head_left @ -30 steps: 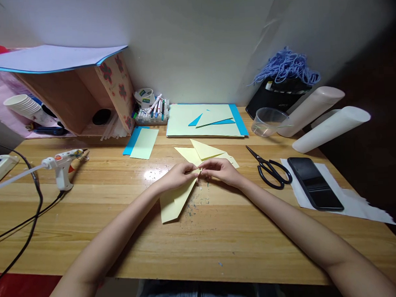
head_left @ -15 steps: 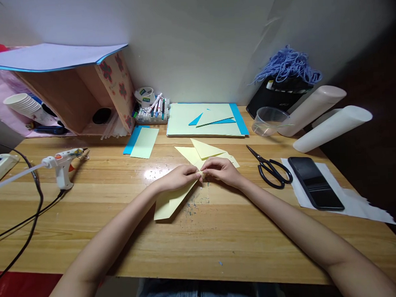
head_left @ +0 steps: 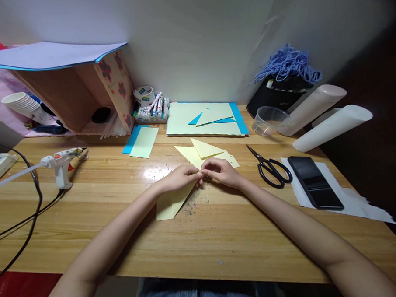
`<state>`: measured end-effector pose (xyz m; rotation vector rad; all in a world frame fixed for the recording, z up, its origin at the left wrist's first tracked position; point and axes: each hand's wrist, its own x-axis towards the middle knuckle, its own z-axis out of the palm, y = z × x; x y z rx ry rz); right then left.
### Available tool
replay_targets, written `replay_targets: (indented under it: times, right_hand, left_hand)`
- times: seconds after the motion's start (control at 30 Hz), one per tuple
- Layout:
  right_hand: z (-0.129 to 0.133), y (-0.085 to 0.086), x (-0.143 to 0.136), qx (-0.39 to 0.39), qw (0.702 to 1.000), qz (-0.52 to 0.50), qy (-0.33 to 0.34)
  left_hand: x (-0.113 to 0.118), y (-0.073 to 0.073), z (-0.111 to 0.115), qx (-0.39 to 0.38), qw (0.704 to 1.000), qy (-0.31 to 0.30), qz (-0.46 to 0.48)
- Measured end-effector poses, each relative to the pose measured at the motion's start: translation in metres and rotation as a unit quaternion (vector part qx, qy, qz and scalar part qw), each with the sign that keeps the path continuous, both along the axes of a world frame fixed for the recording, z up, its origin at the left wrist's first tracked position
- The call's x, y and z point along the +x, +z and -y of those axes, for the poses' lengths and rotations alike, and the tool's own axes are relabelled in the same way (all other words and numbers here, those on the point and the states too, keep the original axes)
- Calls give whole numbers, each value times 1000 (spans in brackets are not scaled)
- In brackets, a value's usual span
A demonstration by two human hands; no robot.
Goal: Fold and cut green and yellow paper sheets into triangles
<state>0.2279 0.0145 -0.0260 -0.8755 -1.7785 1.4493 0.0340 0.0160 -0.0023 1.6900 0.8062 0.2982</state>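
A folded piece of pale yellow paper (head_left: 174, 203) slants under my left hand (head_left: 183, 177), whose fingers pinch it near its upper right end. My right hand (head_left: 220, 172) meets the left there, thumb and fingertips closed on the same end of the paper. The fingers hide exactly how that end is folded. Just beyond both hands lie other yellow paper pieces (head_left: 206, 148), some cut to points. Right of my right hand, black-handled scissors (head_left: 270, 167) rest on the table with their tips pointing away.
A white glue gun (head_left: 63, 165) with its cable stands at left, near an open box (head_left: 116, 88). Markers (head_left: 155, 107), a paper stack (head_left: 183, 118), a plastic cup (head_left: 270, 120) and white rolls (head_left: 335, 127) line the back. A phone (head_left: 314, 183) lies at right.
The yellow paper under my left hand has turned slightly, its lower end shifting a little to the right. Both hands remain at nearly the same spot, still pinching.
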Motion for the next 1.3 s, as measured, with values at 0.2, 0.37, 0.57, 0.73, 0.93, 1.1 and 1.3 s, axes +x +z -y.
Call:
replay_targets:
  times: [0.2,0.37,0.57,0.73,0.93,1.1,1.3]
  right_hand:
    - [-1,-3,0,-8,1000,-2,7]
    - [-2,-3,0,-42,998,-27,32]
    - [-2,-3,0,-66,996,-31,58]
    - [-1,-4,-1,-66,997,-16,46]
    - [-1,-3,0,-60,998,-4,29]
    - [-3,-5,2,-61,998,-8,-2]
    - [0,-4,-1,-83,993,-44,65]
  left_hand:
    - [1,0,0,-12,1000,12,15]
    - [2,3,1,-7,1000,11,17]
    - [2,1,1,6,1000,1,9]
    - [2,0,1,24,1000,3,-16]
    - [2,0,0,21,1000,1,-12]
    - [1,-2,-1,-3,1000,-7,27]
    - [-1,-1,-1,13,1000,-8,2]
